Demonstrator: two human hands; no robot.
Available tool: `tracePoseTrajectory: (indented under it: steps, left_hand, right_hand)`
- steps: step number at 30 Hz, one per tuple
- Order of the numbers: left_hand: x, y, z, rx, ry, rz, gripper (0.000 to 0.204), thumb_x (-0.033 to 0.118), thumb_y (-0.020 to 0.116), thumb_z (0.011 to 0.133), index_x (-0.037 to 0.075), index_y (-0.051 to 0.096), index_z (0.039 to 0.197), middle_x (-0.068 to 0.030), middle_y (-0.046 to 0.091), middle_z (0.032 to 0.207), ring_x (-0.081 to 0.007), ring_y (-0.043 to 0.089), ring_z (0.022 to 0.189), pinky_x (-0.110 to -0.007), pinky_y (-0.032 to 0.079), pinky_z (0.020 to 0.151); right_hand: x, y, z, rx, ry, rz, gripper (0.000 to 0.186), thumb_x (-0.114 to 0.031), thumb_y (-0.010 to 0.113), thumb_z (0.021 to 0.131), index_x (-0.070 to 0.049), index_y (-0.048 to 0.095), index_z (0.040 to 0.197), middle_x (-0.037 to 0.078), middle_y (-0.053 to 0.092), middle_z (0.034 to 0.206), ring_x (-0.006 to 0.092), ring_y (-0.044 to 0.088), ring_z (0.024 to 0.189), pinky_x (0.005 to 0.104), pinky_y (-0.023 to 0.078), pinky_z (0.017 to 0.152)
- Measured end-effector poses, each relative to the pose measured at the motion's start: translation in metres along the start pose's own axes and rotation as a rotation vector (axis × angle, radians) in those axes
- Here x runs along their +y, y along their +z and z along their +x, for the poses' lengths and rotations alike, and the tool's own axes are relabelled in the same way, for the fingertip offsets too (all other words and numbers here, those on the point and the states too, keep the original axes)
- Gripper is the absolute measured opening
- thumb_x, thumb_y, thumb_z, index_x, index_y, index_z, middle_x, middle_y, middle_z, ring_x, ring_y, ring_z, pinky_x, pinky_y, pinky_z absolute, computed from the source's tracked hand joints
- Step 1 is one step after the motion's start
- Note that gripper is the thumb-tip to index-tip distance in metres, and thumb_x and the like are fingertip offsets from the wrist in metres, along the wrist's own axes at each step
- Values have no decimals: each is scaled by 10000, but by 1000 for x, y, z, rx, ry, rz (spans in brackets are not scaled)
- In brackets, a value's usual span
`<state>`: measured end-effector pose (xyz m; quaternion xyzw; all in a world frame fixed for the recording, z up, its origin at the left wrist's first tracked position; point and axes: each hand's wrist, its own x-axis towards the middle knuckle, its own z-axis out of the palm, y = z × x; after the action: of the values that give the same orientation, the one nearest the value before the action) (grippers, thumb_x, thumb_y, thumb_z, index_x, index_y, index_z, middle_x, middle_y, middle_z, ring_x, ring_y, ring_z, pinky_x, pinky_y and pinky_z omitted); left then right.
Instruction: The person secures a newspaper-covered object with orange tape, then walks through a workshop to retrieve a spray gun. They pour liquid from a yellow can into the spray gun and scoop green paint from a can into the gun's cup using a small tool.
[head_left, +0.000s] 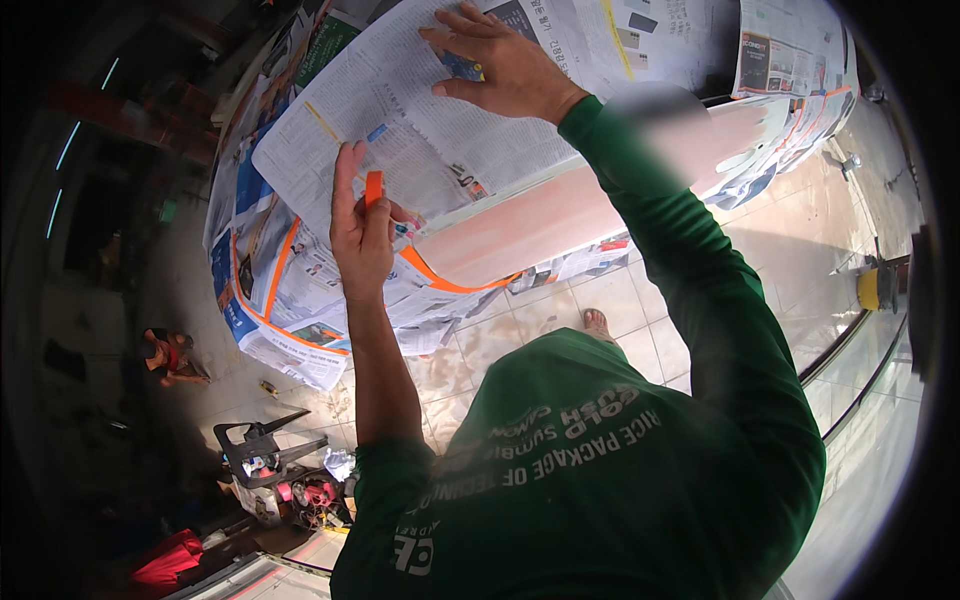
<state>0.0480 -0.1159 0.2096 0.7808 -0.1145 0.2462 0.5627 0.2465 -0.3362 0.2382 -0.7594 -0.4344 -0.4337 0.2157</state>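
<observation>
A large newspaper sheet (330,150) lies over the top of a curved, car-like body panel (520,232) with a pinkish, sanded-looking surface. My right hand (510,72) rests on the upper part of the sheet, fingers spread. Lower and to the left, my left hand (365,240) grips an orange tape roll (374,188) by the sheet's near edge; its index finger points up along the paper. Strips of orange tape (440,277) run along the panel's lower border and hold more newspaper (305,270) on the left side.
Newspaper (795,50) also covers the far right. Below is a tiled floor (620,300), where my bare foot (596,320) shows. A black-framed stool or cart (255,450) with clutter stands at lower left, near a red cloth (170,560). A yellow container (868,289) stands at right.
</observation>
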Motion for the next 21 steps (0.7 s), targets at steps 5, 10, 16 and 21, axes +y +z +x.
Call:
tracePoseTrajectory:
  steps: [5, 10, 16, 21]
  left_hand:
    - [29, 22, -10, -75, 3, -194, 985, -161, 435, 804, 141, -16, 1627, -233, 409, 1535, -60, 593, 675, -190, 489, 529]
    - [35, 22, -7, -193, -45, -59, 913, -148, 412, 795, 65, 78, 1618, -241, 454, 1508, -176, 653, 992, -242, 527, 709]
    - [23, 20, 6, -291, 83, 163, 886, -133, 445, 760, 15, 183, 1593, -255, 493, 1477, -365, 525, 1344, -396, 452, 1068]
    - [22, 19, 20, -251, 186, 256, 890, -136, 454, 748, 24, 214, 1590, -239, 493, 1484, -365, 507, 1363, -408, 423, 1102]
  right_hand:
    - [-81, -34, -28, -404, 407, 912, 657, -430, 832, 809, 43, 669, 1236, 194, 701, 1099, 268, 702, 919, 341, 571, 775]
    - [-104, -20, -46, -434, 604, 1115, 359, -198, 805, 870, 18, 717, 1142, 124, 698, 1100, 175, 674, 888, 314, 554, 751]
    - [-101, -21, -37, -477, 884, 1212, 186, -92, 718, 916, 23, 713, 1062, 50, 697, 883, 115, 645, 770, 252, 537, 672]
    - [-90, -19, -31, -562, 689, 1140, 132, -77, 635, 947, 36, 666, 1008, 61, 668, 891, 132, 630, 779, 276, 530, 675]
